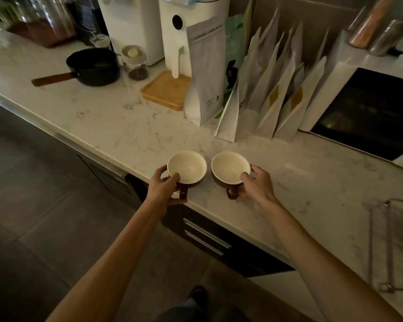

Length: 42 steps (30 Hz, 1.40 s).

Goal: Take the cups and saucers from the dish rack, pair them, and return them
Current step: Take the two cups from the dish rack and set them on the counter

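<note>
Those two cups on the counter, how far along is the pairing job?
Done: two cups are out on the marble counter. In hand: the left hand grips the left cup, the right hand grips the right cup. Left: no saucers are in view, so pairing and returning remain.

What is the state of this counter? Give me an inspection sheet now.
Surface: marble counter, bare near its front edge.
Job's things: left cup and right cup, upright, side by side; no saucers seen.
Clutter: black saucepan, glass jar, wooden board, row of paper bags.
Grippers: left hand grips left cup; right hand grips right cup.
Cables: nothing seen.
Surroundings: oven, wire rack, drawers.
</note>
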Tool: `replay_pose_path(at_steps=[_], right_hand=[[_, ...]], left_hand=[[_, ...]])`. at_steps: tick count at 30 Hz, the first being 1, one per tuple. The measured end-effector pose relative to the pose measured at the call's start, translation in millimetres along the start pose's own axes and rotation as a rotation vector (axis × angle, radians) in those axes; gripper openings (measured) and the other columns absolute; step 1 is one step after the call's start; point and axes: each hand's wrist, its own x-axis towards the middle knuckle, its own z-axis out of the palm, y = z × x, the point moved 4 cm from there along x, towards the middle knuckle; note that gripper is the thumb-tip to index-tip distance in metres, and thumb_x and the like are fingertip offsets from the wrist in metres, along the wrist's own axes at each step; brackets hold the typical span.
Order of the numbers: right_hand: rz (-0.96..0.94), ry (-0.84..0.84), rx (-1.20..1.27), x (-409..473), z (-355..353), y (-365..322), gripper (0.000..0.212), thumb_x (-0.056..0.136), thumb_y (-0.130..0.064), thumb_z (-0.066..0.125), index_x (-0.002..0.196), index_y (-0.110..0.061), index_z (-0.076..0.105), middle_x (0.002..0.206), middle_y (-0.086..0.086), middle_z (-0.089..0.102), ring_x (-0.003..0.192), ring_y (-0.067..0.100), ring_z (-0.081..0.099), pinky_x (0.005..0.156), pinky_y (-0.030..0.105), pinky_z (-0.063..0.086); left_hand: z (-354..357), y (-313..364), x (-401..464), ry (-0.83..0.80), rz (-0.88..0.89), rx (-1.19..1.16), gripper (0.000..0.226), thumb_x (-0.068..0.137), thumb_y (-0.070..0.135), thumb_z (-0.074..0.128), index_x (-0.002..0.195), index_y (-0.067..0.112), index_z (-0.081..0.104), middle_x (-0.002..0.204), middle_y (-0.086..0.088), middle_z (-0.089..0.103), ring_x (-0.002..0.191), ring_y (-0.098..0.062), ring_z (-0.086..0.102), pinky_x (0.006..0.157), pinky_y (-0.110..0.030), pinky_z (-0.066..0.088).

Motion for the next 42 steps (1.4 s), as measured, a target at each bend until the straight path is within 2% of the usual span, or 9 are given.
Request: replay_pose_path(at_steps=[8, 12, 19, 23, 30, 34, 36, 38, 42], right_hand=[[0.039, 0.027, -0.006, 25, 25, -5, 0.045, 0.090, -0.005, 0.053, 0.134, -0.011, 0.053, 0.118, 0.018, 0.062, 0.086, 0.031, 0.071, 0.052, 0.031, 0.060], [0.041, 0.052, -0.030, 33, 30, -4, 0.044, 0.089, -0.007, 0.053, 0.133, -0.012, 0.054, 0.120, 0.019, 0.063, 0.091, 0.033, 0.070, 0.063, 0.040, 0.063], [0.056, 0.066, -0.036, 40, 34, -3, 0.045, 0.088, -0.010, 0.052, 0.134, -0.015, 0.052, 0.123, 0.015, 0.061, 0.093, 0.033, 0.070, 0.065, 0.043, 0.063], [0.037, 0.085, -0.088, 41, 35, -3, 0.048, 0.088, -0.014, 0.055, 0.136, -0.017, 0.050, 0.130, 0.015, 0.058, 0.104, 0.034, 0.066, 0.083, 0.050, 0.059], [0.056, 0.059, -0.067, 41, 36, -1, 0.047, 0.091, -0.014, 0.054, 0.137, -0.020, 0.048, 0.128, 0.014, 0.058, 0.096, 0.031, 0.069, 0.058, 0.035, 0.061], [0.055, 0.046, -0.096, 40, 38, 0, 0.048, 0.093, -0.018, 0.056, 0.140, -0.022, 0.045, 0.129, 0.012, 0.057, 0.102, 0.031, 0.066, 0.067, 0.042, 0.063], [0.043, 0.031, -0.118, 38, 37, -2, 0.048, 0.093, -0.023, 0.057, 0.140, -0.022, 0.045, 0.128, 0.011, 0.059, 0.103, 0.030, 0.066, 0.074, 0.047, 0.062], [-0.001, 0.022, -0.175, 36, 35, -6, 0.049, 0.093, -0.028, 0.057, 0.140, -0.022, 0.046, 0.128, 0.011, 0.060, 0.105, 0.031, 0.066, 0.083, 0.049, 0.059], [-0.066, 0.010, -0.280, 28, 27, -14, 0.050, 0.094, -0.033, 0.054, 0.140, -0.018, 0.045, 0.132, 0.012, 0.060, 0.106, 0.031, 0.066, 0.091, 0.050, 0.054]], left_hand=[[-7, 8, 30, 0.021, -0.024, -0.013, 0.051, 0.090, 0.016, 0.062, 0.135, 0.030, 0.042, 0.102, 0.000, 0.054, 0.086, -0.021, 0.060, 0.046, -0.036, 0.056], [-9, 10, 39, 0.025, -0.040, -0.005, 0.051, 0.090, 0.016, 0.062, 0.135, 0.029, 0.042, 0.115, -0.005, 0.051, 0.098, -0.027, 0.058, 0.046, -0.036, 0.056], [-10, 10, 48, 0.012, -0.064, -0.012, 0.052, 0.090, 0.016, 0.062, 0.136, 0.029, 0.041, 0.115, -0.005, 0.050, 0.101, -0.029, 0.056, 0.050, -0.041, 0.059], [-9, 12, 50, -0.001, -0.058, -0.005, 0.053, 0.091, 0.016, 0.061, 0.137, 0.030, 0.040, 0.117, -0.005, 0.050, 0.100, -0.029, 0.057, 0.050, -0.041, 0.059], [-9, 13, 51, -0.016, -0.039, 0.039, 0.054, 0.092, 0.015, 0.059, 0.139, 0.028, 0.036, 0.117, -0.006, 0.049, 0.092, -0.024, 0.058, 0.049, -0.039, 0.059], [-8, 13, 51, -0.037, -0.016, 0.087, 0.053, 0.092, 0.017, 0.059, 0.138, 0.029, 0.035, 0.115, -0.005, 0.049, 0.089, -0.019, 0.058, 0.047, -0.035, 0.057], [-10, 15, 50, -0.036, -0.003, 0.152, 0.054, 0.093, 0.020, 0.059, 0.140, 0.028, 0.034, 0.122, -0.008, 0.050, 0.097, -0.024, 0.060, 0.054, -0.038, 0.059], [-12, 18, 48, -0.023, 0.038, 0.257, 0.056, 0.093, 0.027, 0.058, 0.142, 0.026, 0.031, 0.130, -0.012, 0.051, 0.105, -0.028, 0.060, 0.071, -0.047, 0.059], [-16, 30, 39, 0.065, 0.262, 0.644, 0.062, 0.093, 0.043, 0.052, 0.146, 0.024, 0.026, 0.139, -0.015, 0.047, 0.118, -0.035, 0.053, 0.094, -0.057, 0.048]])
